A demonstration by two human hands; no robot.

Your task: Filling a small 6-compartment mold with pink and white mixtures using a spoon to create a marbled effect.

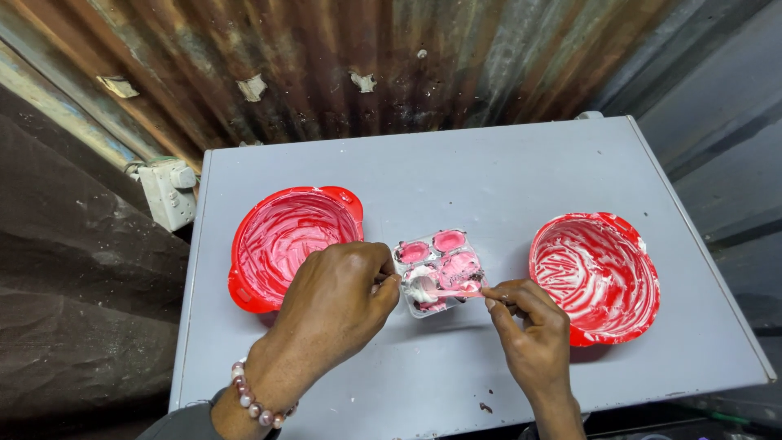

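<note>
Mould: we see a small clear plastic mould tray with round cavities filled with pink paste [438, 270] lying flat on the pale grey table top [505, 175], between the two bowls and just in front of both hands.
Left hand: our left hand [338, 301] is curled narrow at the tray's left edge, fingertips touching its rim; whether it pinches or only steadies the tray, we cannot tell.
Right hand: our right hand [529, 322] is closed in a fine pinch on a thin pink-smeared stick or spoon handle [456, 291], whose tip rests in the whitish-pink paste at the tray's near side.
Handling of the tray: we judge it light, thin-walled and flexible, likely to slide on the smooth table and slippery where paste coats it; best held by the bare outer rim, kept level.
Handling of the paste: it looks soft and wet, so we expect it to smear or spill if tilted.
Handling of the tool: slim and light, we think, with a greasy grip.
Count, bowls: two, a round red plastic bowl smeared with white and pink paste on the left [292, 240] and its twin on the right [593, 275].
Count, trays: one, with about four cavities showing.
Count, tools: one.
Count, other: one pink-and-white bead bracelet [254, 401] on the left wrist; one pale wall socket box [169, 191] beside the table.
</note>
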